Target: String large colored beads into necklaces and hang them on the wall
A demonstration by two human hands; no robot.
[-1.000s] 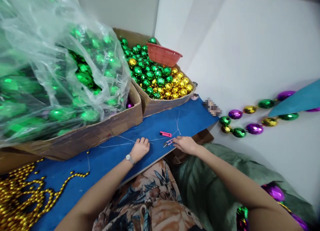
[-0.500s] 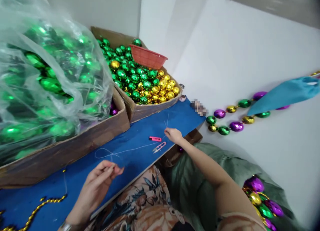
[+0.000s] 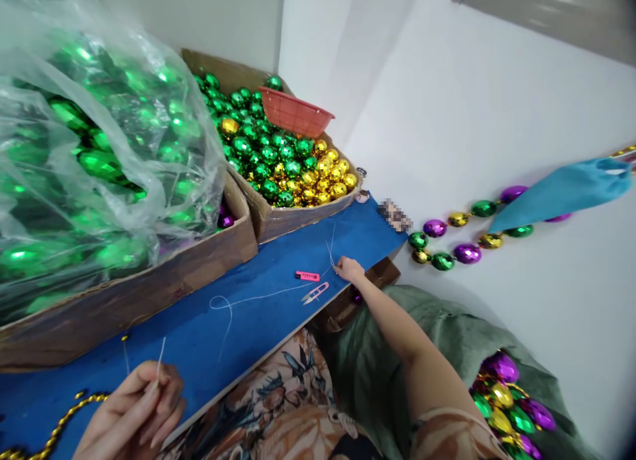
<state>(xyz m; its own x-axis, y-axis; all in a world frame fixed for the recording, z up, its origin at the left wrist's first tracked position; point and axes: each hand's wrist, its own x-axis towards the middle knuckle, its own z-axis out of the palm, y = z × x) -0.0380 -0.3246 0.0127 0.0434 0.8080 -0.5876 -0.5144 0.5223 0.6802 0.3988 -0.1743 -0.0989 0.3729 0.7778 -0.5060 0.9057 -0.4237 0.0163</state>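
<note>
My left hand (image 3: 136, 407) is at the lower left, thumb and fingers pinched on a thin white thread whose end stands up from the fingertips. The thread (image 3: 278, 291) lies across the blue tabletop (image 3: 268, 261) with a small loop in it. At the table's right part, my right hand (image 3: 352, 271) is closed in a pinch on the thread near its other end. Beside that hand lie pink thread snips (image 3: 317, 293) and a small pink, black-ended thing (image 3: 307, 276) like a lighter. A string of small gold beads (image 3: 63, 420) lies next to my left hand.
Cardboard boxes (image 3: 303, 216) along the back hold green and gold shiny beads, a red basket (image 3: 298, 115) and a clear plastic bag (image 3: 193, 142) of green beads. A beaded necklace (image 3: 467, 253) hangs at right with blue cloth (image 3: 561, 191). A green sack (image 3: 437, 321) stands below.
My left hand has moved left and down toward me, and a thread end now shows above its fingers. The loop in the thread has shifted right. My right hand has moved slightly.
</note>
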